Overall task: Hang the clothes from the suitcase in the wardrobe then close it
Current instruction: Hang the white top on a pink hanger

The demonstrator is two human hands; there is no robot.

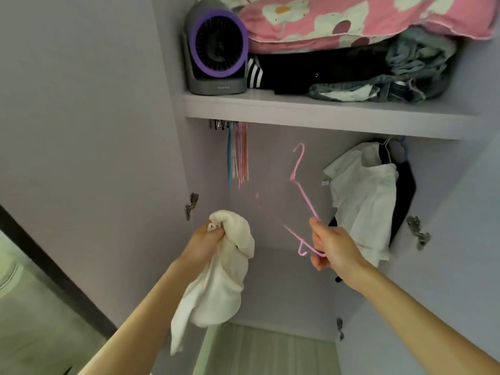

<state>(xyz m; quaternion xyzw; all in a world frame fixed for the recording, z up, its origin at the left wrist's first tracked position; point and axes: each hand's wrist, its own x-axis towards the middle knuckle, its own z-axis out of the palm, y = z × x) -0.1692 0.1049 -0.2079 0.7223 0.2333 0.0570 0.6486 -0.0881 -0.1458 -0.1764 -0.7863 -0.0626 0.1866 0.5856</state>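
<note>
While both hands are raised before the open wardrobe (273,282), each grips one item.
Left hand (207,236) clutches a crumpled cream-white garment (216,282) that hangs limp below the fist; right hand (334,247), level with it and apart, pinches a thin pink hanger (304,194) at its lower corner. Beyond, under the shelf (297,112), bare back panel shows between spare hangers (239,158) at left and a hung white shirt (362,201) at right.

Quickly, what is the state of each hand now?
Left hand: closed, gripping the cream garment.
Right hand: closed, holding the pink hanger.
</note>
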